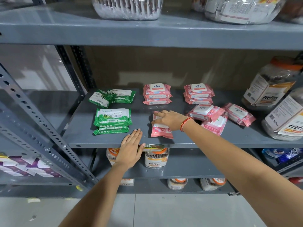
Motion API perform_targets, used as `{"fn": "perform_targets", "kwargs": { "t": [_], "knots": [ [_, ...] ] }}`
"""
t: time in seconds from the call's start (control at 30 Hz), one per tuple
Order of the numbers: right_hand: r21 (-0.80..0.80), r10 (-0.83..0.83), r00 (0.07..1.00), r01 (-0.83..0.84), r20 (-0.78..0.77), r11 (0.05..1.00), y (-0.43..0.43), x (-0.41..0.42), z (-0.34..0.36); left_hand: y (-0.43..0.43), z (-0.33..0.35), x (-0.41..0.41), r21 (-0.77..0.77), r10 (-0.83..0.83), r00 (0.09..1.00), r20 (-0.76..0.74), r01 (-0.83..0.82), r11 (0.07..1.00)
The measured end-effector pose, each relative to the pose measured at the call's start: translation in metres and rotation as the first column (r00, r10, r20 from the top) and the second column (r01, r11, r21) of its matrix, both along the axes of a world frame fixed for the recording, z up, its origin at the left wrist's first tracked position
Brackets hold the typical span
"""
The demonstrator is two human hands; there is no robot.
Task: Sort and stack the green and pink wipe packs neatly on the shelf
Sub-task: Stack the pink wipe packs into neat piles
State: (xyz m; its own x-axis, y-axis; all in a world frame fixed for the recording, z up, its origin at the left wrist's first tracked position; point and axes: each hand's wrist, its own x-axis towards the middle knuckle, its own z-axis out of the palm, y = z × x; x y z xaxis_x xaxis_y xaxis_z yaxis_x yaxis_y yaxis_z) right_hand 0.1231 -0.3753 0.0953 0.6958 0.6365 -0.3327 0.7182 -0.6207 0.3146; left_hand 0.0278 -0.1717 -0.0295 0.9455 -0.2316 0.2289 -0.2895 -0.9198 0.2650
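On the grey shelf (78, 133), a neat stack of green wipe packs (113, 119) lies front left, with two loose green packs (111, 96) askew behind it. Two pink stacks stand at the back: the middle stack (157, 94) and the right stack (198, 94). Several loose pink packs (219, 117) lie jumbled to the right. My right hand (170, 119) rests flat on a single pink pack (161, 131) near the front middle, fingers over its lid. My left hand (131, 149) hovers flat at the shelf's front edge, fingers together, holding nothing.
Large clear jars with orange lids (272, 84) crowd the shelf's right end. More jars (156, 158) stand on the shelf below, and plastic containers (127, 7) sit on the one above. A perforated grey upright (42, 133) runs down the left.
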Motion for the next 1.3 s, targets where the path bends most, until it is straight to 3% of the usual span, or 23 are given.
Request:
{"fn": "perform_targets", "kwargs": {
  "t": [0.27,0.63,0.9,1.07,1.3],
  "knots": [
    [0.018,-0.074,0.993,0.076,-0.093,0.997,-0.001,0.011,0.012,0.0,0.002,0.0,0.04,-0.022,1.0,-0.002,0.022,0.999],
    [0.191,-0.374,0.909,0.406,-0.186,0.894,-0.006,0.009,0.003,-0.001,0.003,-0.001,0.043,-0.009,1.0,-0.001,0.009,0.999],
    [0.327,-0.47,0.876,0.477,-0.105,0.816,-0.008,-0.006,-0.014,0.0,0.003,-0.001,0.06,-0.011,1.0,-0.01,0.012,0.998],
    [0.458,-0.498,0.803,0.596,-0.328,0.659,-0.005,-0.011,-0.031,-0.002,0.007,-0.002,0.073,-0.015,1.0,-0.023,0.016,0.997],
    [0.45,-0.49,0.795,0.607,-0.359,0.655,-0.004,-0.008,-0.028,-0.001,0.008,-0.003,0.084,-0.018,0.999,-0.032,0.021,0.996]
  ]
}}
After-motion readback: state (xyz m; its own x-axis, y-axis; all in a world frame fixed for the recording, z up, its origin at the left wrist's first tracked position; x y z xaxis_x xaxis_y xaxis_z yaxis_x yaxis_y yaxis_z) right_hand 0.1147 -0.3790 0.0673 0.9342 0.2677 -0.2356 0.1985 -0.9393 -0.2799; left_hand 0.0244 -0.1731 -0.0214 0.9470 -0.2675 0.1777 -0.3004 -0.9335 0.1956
